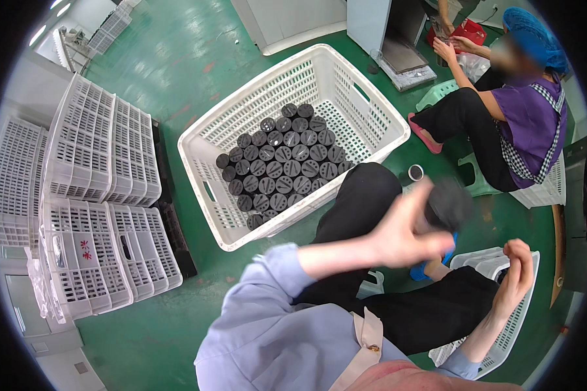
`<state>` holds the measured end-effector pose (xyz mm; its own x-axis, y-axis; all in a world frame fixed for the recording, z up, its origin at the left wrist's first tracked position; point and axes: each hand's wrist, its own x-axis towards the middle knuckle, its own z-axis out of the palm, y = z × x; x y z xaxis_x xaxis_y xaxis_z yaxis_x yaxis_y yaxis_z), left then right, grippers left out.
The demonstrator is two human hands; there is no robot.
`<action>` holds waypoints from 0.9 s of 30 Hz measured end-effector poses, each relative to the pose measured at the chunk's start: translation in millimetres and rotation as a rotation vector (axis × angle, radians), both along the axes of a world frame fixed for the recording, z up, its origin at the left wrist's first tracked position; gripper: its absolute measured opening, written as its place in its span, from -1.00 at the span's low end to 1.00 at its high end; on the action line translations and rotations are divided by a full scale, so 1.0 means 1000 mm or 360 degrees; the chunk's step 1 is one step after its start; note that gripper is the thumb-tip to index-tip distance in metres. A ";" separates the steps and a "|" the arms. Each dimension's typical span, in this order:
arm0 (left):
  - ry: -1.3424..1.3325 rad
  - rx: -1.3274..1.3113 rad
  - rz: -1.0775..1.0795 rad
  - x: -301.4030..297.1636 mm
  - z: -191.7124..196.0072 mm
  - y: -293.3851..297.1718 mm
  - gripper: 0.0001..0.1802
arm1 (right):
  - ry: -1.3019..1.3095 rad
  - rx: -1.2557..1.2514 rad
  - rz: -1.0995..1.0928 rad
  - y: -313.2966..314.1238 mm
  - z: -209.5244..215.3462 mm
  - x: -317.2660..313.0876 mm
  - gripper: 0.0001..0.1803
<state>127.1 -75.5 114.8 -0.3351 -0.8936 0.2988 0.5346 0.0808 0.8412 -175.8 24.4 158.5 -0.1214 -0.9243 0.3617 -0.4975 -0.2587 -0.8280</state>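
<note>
My left hand [407,233] reaches out over my knee, thumb and fingers spread around a dark cylinder [451,205]. Motion smears the cylinder, so its details do not show. To the right, my right hand [514,280] is raised with its fingers bent and pressed together; whatever may be in them is hidden. Below that hand stands a white crate [518,335], partly covered by my leg. A large white basket [205,120] in front of me holds many dark round pieces [283,154], packed side by side with grooved tops facing up.
Stacked white crates [107,146] stand on a dark pallet at the left. A dark-topped round piece with a pale rim [415,173] is beside my knee. At right, a co-worker in purple [531,111] sits near a green stool [479,176]. Another person's arm shows behind.
</note>
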 end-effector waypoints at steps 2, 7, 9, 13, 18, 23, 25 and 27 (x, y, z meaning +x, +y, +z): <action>-0.0250 -0.0017 0.0215 0.046 0.014 -0.054 -0.22 | -0.0011 0.0126 -0.0105 -0.018 -0.014 -0.017 -0.82; -0.0943 -0.0133 0.1051 0.118 -0.044 -0.193 -0.11 | -0.0051 0.0508 -0.0277 -0.039 -0.062 -0.039 -0.85; -0.1234 -0.0014 0.1111 0.139 -0.078 -0.234 -0.06 | 0.0027 0.0611 -0.0322 -0.045 -0.058 -0.021 -0.87; -0.1626 0.0080 0.1224 0.168 -0.160 -0.306 -0.06 | 0.0689 0.0494 -0.0176 -0.064 -0.047 0.012 -0.96; -0.2318 -0.0210 0.1119 0.173 -0.233 -0.357 -0.26 | 0.0802 0.0633 -0.0013 -0.078 -0.048 0.015 -0.89; -0.2793 -0.0465 0.0980 0.184 -0.285 -0.383 -0.29 | 0.0879 0.0806 0.0011 -0.088 -0.047 0.018 -0.84; -0.2954 -0.0452 0.0913 0.188 -0.296 -0.388 -0.29 | 0.0928 0.0800 0.0055 -0.089 -0.044 0.019 -0.83; -0.3065 -0.0407 0.0848 0.193 -0.307 -0.389 -0.28 | 0.0893 0.0944 0.0046 -0.089 -0.044 0.019 -0.83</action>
